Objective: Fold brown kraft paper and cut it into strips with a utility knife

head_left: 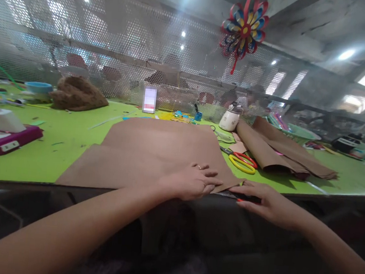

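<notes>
A large sheet of brown paper [156, 139] lies at the front edge of the green table, its near left part in a second layer or fold. My left hand [194, 181] rests flat on the paper near its front right corner, fingers stretched to the right, with a ring on one finger. At that corner, my right hand [263, 199] is closed around a dark, knife-like tool [250, 198] with a touch of red. Its pale, thin front runs along the paper's edge; the exact kind is unclear. Scissors [243, 163] with red and yellow handles lie just beyond the right hand.
Rolled brown paper [274, 149] lies at the right, near a white bottle [230, 117]. A lit phone [150, 100] stands at the back. To the left are a purple power strip [22, 140], a brown bundle [77, 93] and a blue bowl [38, 87]. A paper flower [245, 29] hangs above.
</notes>
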Demonstrator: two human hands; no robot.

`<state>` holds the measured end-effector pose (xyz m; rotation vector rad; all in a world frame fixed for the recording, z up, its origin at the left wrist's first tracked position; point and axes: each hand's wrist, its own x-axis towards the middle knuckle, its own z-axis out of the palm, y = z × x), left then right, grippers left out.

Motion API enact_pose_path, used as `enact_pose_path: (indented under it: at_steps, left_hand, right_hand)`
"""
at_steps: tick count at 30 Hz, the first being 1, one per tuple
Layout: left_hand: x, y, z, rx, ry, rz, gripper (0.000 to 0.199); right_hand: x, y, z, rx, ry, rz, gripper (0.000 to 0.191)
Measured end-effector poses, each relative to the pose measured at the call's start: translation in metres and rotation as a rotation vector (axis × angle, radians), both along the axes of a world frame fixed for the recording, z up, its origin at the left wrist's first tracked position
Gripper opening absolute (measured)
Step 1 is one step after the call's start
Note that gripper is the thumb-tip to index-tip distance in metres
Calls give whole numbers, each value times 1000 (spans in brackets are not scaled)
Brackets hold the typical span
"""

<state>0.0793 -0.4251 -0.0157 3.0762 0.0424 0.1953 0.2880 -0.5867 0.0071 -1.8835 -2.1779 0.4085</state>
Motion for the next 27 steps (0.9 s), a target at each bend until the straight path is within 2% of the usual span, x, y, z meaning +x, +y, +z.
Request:
enact_pose_path:
  at_steps: [5,7,10,13,16,19,27]
  left_hand:
    - [11,-11,10,93,-69,76,35]
    - [1,-4,16,92,-55,44,32]
    - [-28,14,20,54,-18,-26,36]
    - [-58,32,14,33,-54,-26,38]
    - [-74,40,4,23,-67,15,43]
    - [-76,39,0,5,-68,42,45]
    - [-74,36,3,3,-67,41,45]
  right_hand:
    - [12,-8,-4,-10,1,-6,44]
    - [13,-9,-6,-12,22,-8,44]
    - [11,-9,-10,-15,48,-18,44]
    - [9,-9,-13,0,42,-23,44]
    - [3,-10,-15,15,22,-20,43]
    - [-3,-9,-16,29,17,-24,42]
    - [-21,-1,-14,15,7,-53,42]
